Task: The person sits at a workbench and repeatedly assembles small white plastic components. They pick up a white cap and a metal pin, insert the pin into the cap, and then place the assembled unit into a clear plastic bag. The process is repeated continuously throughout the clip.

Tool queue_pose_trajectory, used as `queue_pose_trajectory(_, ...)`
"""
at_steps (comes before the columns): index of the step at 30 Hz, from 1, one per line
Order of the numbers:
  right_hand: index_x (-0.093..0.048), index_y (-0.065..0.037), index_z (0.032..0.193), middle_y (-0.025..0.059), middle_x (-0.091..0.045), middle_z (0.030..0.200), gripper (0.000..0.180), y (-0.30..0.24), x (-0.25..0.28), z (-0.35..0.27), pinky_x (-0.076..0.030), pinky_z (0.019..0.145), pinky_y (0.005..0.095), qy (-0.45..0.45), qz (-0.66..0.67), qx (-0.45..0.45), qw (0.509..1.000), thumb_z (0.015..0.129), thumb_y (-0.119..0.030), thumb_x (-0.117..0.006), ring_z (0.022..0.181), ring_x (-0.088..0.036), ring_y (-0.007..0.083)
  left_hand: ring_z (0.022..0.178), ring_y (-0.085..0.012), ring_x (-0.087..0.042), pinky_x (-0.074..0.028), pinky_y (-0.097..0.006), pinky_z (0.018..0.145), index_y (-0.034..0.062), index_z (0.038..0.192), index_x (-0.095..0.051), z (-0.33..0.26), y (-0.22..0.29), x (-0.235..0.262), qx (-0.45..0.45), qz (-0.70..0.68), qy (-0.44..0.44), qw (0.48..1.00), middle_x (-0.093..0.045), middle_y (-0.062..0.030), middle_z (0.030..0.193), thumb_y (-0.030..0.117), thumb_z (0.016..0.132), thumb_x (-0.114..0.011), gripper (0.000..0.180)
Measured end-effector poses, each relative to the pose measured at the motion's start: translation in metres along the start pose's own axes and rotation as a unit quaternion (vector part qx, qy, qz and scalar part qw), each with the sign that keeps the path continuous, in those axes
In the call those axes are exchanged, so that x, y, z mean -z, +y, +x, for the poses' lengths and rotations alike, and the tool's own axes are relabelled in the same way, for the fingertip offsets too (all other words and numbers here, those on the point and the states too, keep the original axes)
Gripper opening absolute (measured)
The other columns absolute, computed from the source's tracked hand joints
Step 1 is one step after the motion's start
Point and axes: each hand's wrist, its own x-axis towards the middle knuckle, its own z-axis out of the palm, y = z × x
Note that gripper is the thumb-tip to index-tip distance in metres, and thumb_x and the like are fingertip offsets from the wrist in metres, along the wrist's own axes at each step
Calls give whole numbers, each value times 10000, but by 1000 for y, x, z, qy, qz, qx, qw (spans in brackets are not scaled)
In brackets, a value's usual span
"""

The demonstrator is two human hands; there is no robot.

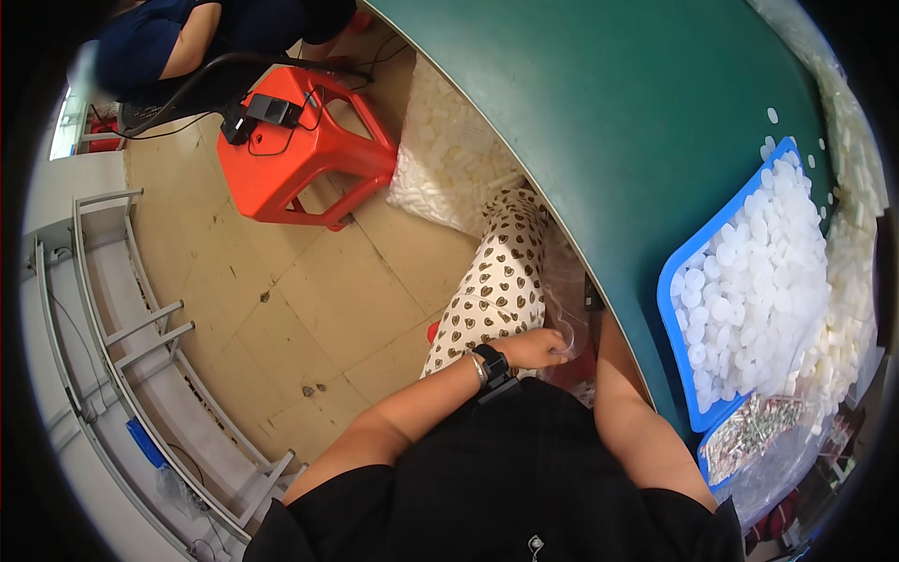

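Note:
My left hand is over my lap, its fingers curled closed on the edge of a clear plastic bag. The bag hangs between my legs and the table edge, with something red showing low behind it. My right forearm reaches down beside the table, and its hand is hidden under the green tabletop. On the table at the right, a blue tray is heaped with small white translucent discs.
A smaller blue tray holds small metallic and red pieces. Bags of pale pieces line the table's right side. A large sack of white pieces stands on the floor, beside a red stool bearing black adapters. Another person sits beyond.

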Motion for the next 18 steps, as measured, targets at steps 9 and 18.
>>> queue_pose_trajectory(9, -619, -12, 1098, 219, -650, 1028, 303, -6, 11, 2, -492, 807, 412, 5, -13, 4, 1000, 929, -259, -575, 919, -625, 361, 887, -316, -579, -461, -409, 819, -48, 847, -632, 5, 18, 0, 62, -25, 111, 992, -589, -214, 954, 371, 941, -615, 430)
queue_pose_trajectory(18, -613, -4, 1151, 246, -648, 1070, 365, -3, 58, -43, -498, 821, 425, -70, 6, 29, 997, 928, -292, -590, 946, -631, 388, 701, -156, -627, -533, -280, 663, 10, 1368, -437, 20, 26, -11, 100, -298, 267, 911, -641, -104, 885, 49, 948, -448, 422)
